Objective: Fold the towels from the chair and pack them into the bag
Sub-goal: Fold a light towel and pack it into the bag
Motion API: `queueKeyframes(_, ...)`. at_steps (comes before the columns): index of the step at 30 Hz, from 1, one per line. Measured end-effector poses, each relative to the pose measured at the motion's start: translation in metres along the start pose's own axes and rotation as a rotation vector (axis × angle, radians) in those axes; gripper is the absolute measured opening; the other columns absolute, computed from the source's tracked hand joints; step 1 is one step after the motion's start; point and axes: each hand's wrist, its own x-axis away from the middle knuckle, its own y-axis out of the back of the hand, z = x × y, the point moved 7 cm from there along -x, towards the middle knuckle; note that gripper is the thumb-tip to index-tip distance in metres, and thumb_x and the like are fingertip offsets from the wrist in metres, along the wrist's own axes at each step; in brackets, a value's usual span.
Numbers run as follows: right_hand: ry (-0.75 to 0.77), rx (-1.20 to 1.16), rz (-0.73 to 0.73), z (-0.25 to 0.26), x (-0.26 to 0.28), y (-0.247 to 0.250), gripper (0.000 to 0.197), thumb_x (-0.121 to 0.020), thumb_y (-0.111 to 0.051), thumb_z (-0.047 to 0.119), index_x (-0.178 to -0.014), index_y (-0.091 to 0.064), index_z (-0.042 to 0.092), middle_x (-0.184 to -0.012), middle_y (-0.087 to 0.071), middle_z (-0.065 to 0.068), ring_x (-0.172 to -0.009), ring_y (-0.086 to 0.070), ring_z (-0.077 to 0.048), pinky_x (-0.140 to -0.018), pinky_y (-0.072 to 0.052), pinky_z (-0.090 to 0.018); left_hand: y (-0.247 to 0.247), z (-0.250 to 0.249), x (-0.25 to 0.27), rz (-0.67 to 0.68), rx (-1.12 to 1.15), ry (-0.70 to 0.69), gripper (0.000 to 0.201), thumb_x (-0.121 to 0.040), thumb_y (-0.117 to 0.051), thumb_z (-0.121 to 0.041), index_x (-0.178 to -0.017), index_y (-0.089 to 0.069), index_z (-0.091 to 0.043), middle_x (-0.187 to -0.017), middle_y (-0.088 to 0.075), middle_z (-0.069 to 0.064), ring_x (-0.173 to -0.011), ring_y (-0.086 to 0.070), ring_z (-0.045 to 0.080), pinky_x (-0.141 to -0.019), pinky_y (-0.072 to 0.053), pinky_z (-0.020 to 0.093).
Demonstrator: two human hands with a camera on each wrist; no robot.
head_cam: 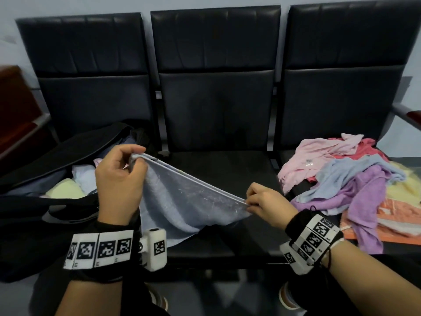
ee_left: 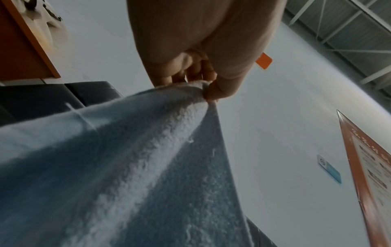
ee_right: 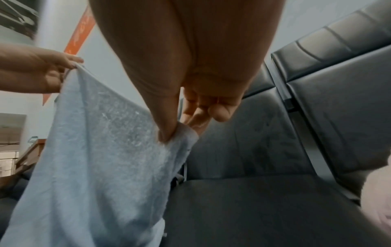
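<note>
A row of three dark padded chairs (head_cam: 216,124) runs across the head view against a pale wall. At lower left of the frame, on the left seat, sits the open black bag (head_cam: 52,153) w/ a few folded towels already inside (pale yellow and white show in the opening). At right of frame, on the right seat, lies the loose pile of towels (head_cam: 348,179): pink, blue, purple, yellow, orange, all unfolded.

Centre frame, above the middle seat, the person holds a light blue towel (head_cam: 182,201) doubled over, two edges lined up along the top. The left hand (head_cam: 118,176) pinches one end of that edge btwn thumb and curled fingers, held higher; the right hand (head_cam: 266,201) pinches the other end, lower and nearer the pile. Both grips are at the corners, prob. so the edges stay matched and the cloth hangs taut; its lower part drapes to the seat front.

Judging by this, the fold is partway: one fold made, likely another needed before the towel goes left into the bag. Most of the pile is not yet done.
</note>
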Motion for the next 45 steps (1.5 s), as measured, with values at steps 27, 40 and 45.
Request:
queueKeyframes(27,0.044,-0.605,-0.758,0.028,0.016,0.21,0.011,-0.086,-0.072,0.019,-0.091,-0.074,0.028,-0.083,-0.072,0.006,-0.066,-0.066,-0.005,-0.056,-0.052,-0.017,0.051,-0.029,-0.052,-0.251,-0.01,-0.102,0.027,-0.078,-0.058,-0.016,-0.087,-0.068,-0.039,-0.074,-0.067,-0.013,-0.06,-0.056,0.006,-0.053,-0.044,0.017)
queueKeyframes(40,-0.141,-0.622,-0.794,-0.017,-0.045,0.194,0.014,-0.09,-0.067,0.017,-0.091,-0.071,0.03,-0.095,-0.073,0.014,-0.092,-0.067,0.0,-0.081,-0.051,-0.017,-0.007,0.027,-0.092,0.014,-0.08,0.115,0.024,-0.088,-0.062,-0.009,-0.085,-0.068,-0.033,-0.089,-0.071,0.0,-0.086,-0.07,0.018,-0.082,-0.06,0.042)
queueKeyframes(45,-0.004,-0.713,-0.865,-0.006,-0.021,0.193,0.015,-0.09,-0.064,0.01,-0.088,-0.068,0.024,-0.106,-0.073,0.006,-0.105,-0.068,-0.009,-0.09,-0.052,-0.021,0.007,0.006,-0.081,-0.012,-0.014,-0.05,0.02,-0.087,-0.061,-0.009,-0.09,-0.068,-0.028,-0.09,-0.071,-0.006,-0.085,-0.068,0.009,-0.077,-0.054,0.022)
